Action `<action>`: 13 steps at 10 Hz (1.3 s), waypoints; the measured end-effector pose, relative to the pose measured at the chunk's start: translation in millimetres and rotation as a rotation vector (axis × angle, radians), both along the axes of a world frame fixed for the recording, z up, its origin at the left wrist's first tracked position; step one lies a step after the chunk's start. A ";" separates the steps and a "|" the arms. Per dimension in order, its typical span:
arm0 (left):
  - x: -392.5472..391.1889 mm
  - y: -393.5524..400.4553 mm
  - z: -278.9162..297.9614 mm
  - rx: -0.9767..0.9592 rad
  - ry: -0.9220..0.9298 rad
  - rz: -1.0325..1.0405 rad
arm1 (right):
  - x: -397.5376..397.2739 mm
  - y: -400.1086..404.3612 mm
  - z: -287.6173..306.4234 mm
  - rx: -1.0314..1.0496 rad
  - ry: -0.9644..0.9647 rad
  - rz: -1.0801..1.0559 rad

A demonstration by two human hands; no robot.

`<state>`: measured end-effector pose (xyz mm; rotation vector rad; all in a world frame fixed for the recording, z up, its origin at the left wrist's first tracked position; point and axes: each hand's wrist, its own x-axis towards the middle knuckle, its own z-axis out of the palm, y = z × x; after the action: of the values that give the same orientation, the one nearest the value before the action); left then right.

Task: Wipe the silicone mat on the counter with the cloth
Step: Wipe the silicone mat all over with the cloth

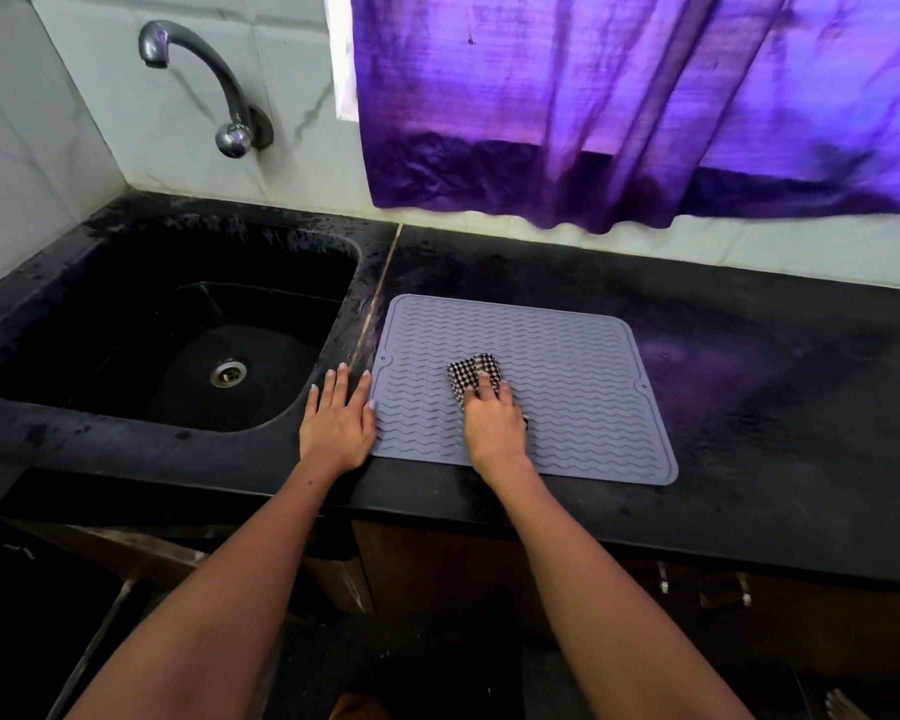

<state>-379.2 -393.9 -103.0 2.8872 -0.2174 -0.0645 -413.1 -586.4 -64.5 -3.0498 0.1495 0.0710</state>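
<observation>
A grey silicone mat (567, 376) with wavy ridges lies flat on the black counter (775, 407), just right of the sink. A small black-and-white checked cloth (471, 374) sits folded on the mat's left-centre. My right hand (492, 420) presses down on the cloth, fingers over its near half. My left hand (339, 418) lies flat, fingers spread, on the counter at the mat's left edge, its thumb touching the mat.
A black sink (178, 345) with a metal drain (228, 373) fills the counter's left side, a curved tap (198, 80) on the tiled wall above it. A purple curtain (619, 111) hangs behind the mat. Cabinets stand below the counter's front edge.
</observation>
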 end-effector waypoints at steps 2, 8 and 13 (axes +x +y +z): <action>-3.1 -1.4 0.7 -0.007 -0.004 0.020 | 6.8 -12.1 18.7 0.171 0.021 -0.065; -2.3 -1.1 -2.6 -0.006 -0.019 0.027 | -8.6 -33.6 10.3 -0.007 0.044 -0.069; -1.6 -0.5 -5.7 -0.017 -0.042 0.028 | -15.9 -66.5 2.5 -0.015 0.023 -0.224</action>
<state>-380.9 -394.4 -108.7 2.8754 -0.1842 0.0036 -429.0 -652.9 -62.1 -3.0240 0.4934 0.0906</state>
